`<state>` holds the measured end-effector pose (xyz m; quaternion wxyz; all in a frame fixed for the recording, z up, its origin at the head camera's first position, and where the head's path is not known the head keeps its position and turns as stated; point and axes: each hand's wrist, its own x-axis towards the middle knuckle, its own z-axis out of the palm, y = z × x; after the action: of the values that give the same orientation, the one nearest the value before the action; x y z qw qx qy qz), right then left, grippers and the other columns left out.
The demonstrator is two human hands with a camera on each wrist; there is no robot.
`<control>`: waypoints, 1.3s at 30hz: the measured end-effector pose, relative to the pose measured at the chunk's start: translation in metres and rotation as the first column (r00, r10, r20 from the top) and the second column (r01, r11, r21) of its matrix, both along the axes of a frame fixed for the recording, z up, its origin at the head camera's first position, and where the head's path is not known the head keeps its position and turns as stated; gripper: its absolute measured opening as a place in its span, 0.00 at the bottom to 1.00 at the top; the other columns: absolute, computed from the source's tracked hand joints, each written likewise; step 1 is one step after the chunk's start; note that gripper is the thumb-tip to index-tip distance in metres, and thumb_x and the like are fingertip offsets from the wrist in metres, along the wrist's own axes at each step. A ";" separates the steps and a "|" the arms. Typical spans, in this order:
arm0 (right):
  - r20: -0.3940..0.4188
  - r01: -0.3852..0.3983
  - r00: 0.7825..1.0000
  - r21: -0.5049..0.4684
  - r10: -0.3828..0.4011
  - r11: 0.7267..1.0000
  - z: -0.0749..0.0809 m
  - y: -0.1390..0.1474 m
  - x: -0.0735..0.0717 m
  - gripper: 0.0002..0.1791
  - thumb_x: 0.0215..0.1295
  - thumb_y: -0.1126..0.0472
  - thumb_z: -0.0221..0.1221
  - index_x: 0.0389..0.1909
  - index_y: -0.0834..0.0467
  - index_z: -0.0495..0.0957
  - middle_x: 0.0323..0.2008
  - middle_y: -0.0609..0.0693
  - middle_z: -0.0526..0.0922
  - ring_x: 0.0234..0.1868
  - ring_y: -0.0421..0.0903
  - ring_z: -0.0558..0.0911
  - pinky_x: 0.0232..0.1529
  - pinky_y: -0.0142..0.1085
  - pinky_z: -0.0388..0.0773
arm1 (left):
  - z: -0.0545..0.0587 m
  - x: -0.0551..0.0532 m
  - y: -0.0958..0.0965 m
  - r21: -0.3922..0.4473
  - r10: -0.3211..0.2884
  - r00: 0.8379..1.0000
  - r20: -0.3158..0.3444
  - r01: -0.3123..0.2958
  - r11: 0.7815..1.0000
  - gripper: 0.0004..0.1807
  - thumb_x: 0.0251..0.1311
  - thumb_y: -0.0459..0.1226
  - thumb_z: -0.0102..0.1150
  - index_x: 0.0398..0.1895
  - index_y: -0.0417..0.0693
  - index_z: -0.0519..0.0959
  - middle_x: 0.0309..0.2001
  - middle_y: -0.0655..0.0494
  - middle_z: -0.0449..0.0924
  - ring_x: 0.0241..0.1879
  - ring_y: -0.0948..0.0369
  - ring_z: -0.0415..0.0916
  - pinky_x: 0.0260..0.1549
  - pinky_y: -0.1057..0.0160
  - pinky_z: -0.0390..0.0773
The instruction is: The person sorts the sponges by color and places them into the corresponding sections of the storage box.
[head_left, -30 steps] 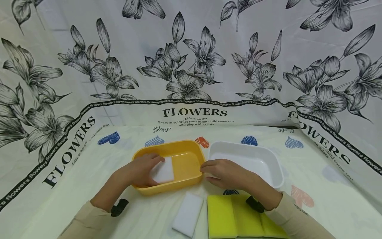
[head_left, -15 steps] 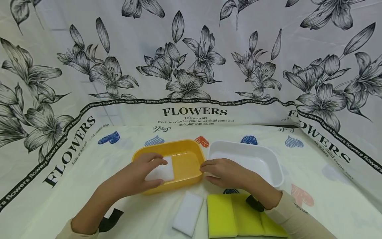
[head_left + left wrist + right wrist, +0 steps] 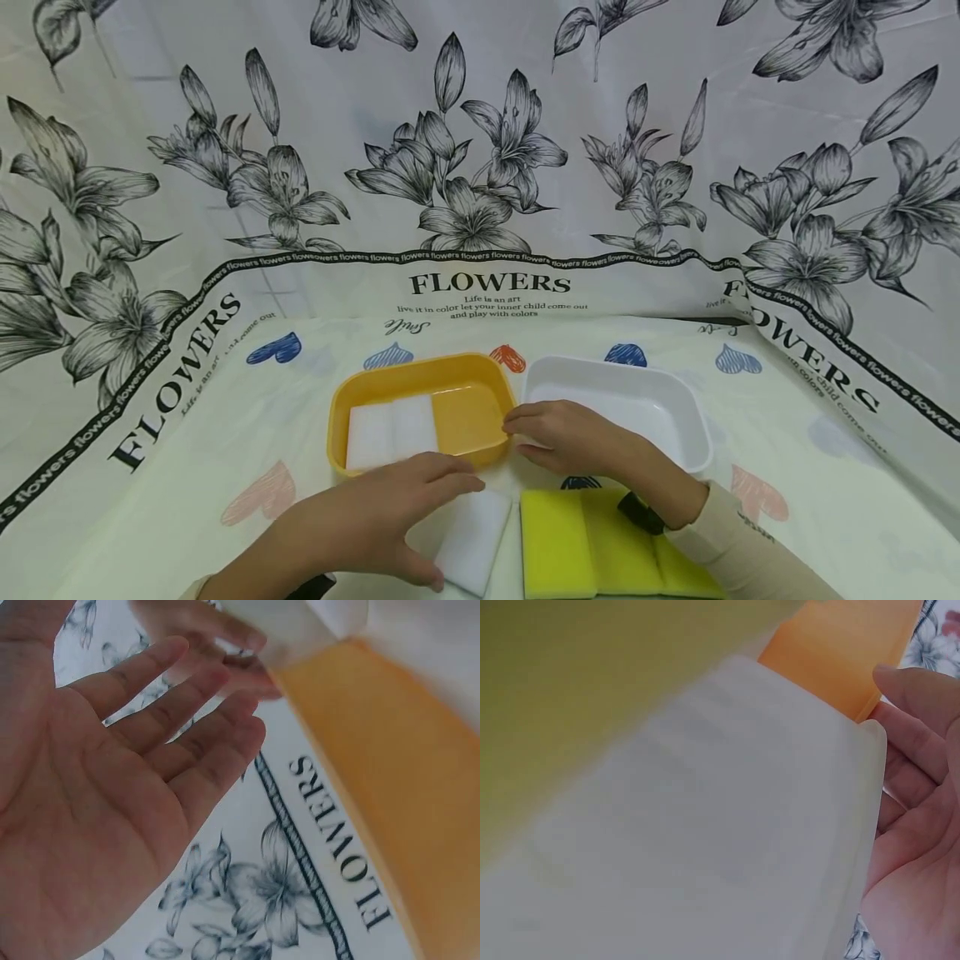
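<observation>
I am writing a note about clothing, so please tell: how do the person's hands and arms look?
The left hand and right hand wear no gloves. The left sleeve and right sleeve are beige; the right has small dark marks near its cuff. Black pieces show by both wrists.

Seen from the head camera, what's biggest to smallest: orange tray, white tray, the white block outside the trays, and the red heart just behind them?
Orange tray and white tray: too alike to rank
White block, partly behind the left hand
Red heart
</observation>
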<state>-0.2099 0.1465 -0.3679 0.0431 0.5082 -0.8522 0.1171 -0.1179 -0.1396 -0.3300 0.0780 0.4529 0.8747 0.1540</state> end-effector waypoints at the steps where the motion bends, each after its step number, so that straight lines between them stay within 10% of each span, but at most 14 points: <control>1: 0.003 0.004 1.000 -0.001 -0.004 1.000 0.000 0.000 0.000 0.17 0.66 0.62 0.66 0.54 0.61 0.83 0.54 0.51 0.84 0.54 0.46 0.82 0.56 0.36 0.78 | -0.003 0.001 0.002 -0.014 -0.013 1.000 -0.003 0.013 1.000 0.46 0.49 0.58 0.76 0.71 0.58 0.68 0.69 0.61 0.66 0.66 0.62 0.66 0.63 0.58 0.71; 15: 0.009 0.014 1.000 -0.001 -0.014 1.000 0.001 0.001 0.000 0.17 0.67 0.62 0.66 0.55 0.60 0.83 0.54 0.50 0.84 0.55 0.45 0.82 0.57 0.36 0.78 | -0.041 -0.002 0.012 -0.151 -0.070 0.998 0.010 0.070 0.986 0.50 0.45 0.65 0.73 0.73 0.63 0.65 0.74 0.51 0.61 0.71 0.53 0.61 0.66 0.53 0.68; 31: 0.005 0.006 1.000 -0.003 -0.006 1.000 0.000 0.001 0.000 0.17 0.67 0.62 0.66 0.55 0.60 0.82 0.55 0.51 0.83 0.56 0.46 0.82 0.57 0.36 0.78 | -0.050 -0.013 0.014 -0.140 -0.005 0.998 0.067 0.014 0.990 0.44 0.43 0.60 0.77 0.67 0.74 0.69 0.74 0.47 0.60 0.68 0.56 0.64 0.64 0.54 0.71; 39: 0.011 0.014 1.000 0.007 -0.014 1.000 0.000 0.000 0.001 0.17 0.66 0.62 0.66 0.56 0.60 0.82 0.55 0.50 0.83 0.56 0.46 0.81 0.58 0.37 0.77 | -0.054 -0.014 0.012 -0.068 -0.035 0.999 -0.034 0.033 0.997 0.37 0.47 0.55 0.78 0.62 0.69 0.72 0.64 0.55 0.69 0.58 0.62 0.69 0.60 0.59 0.74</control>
<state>-0.2093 0.1466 -0.3675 0.0375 0.5018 -0.8562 0.1168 -0.1318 -0.1275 -0.3844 0.0804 0.4675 0.8728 0.1149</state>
